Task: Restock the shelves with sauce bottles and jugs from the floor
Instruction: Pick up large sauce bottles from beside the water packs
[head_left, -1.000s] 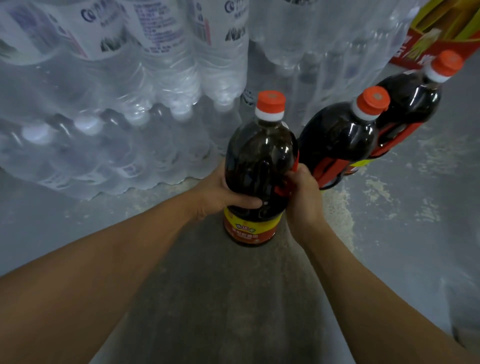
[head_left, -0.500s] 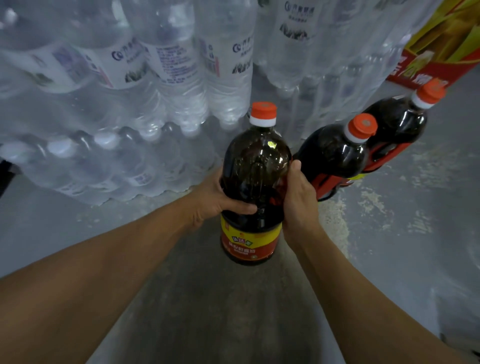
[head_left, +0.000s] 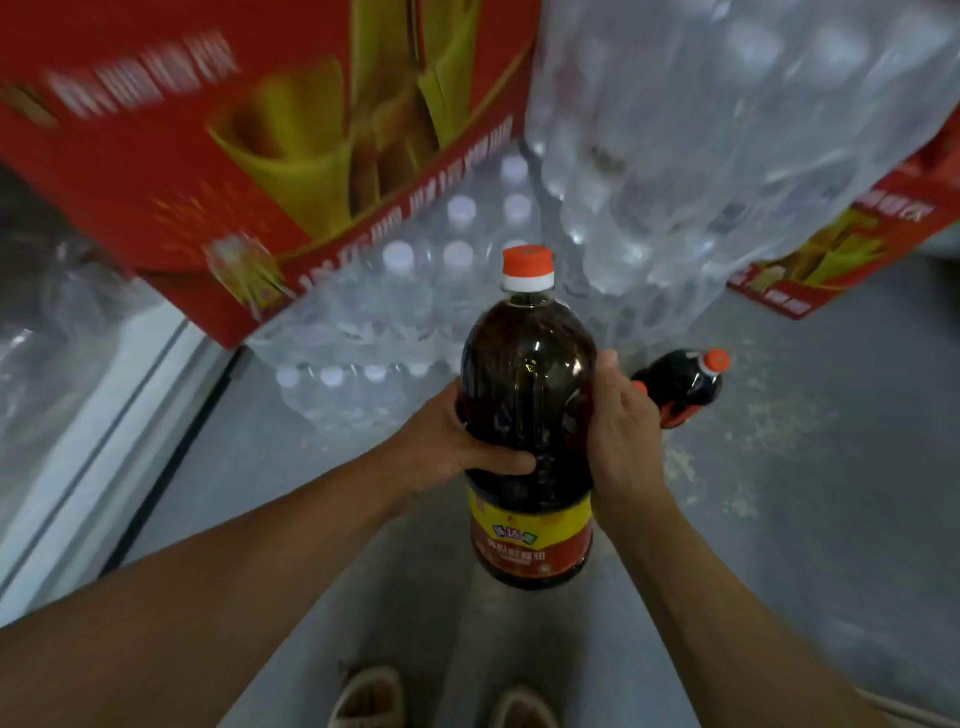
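Note:
I hold a large dark sauce jug (head_left: 527, 395) with an orange cap and a yellow-and-red label upright above the floor, between both hands. My left hand (head_left: 452, 447) grips its left side, thumb across the front. My right hand (head_left: 621, 431) grips its right side, where the red handle is hidden behind the fingers. Another dark sauce jug (head_left: 685, 387) with an orange cap stands on the grey floor just right of my right hand, partly hidden by it.
Shrink-wrapped packs of water bottles (head_left: 415, 312) are stacked ahead and at upper right (head_left: 727, 130). A red and yellow carton (head_left: 234, 156) rests on them at upper left; another (head_left: 841, 244) lies at right. A pale shelf edge (head_left: 104, 426) runs along the left. My shoes (head_left: 441, 696) show below.
The jug has come up off the floor in both hands and the view has swung left. The water packs have slid away and only one floor jug remains in sight.

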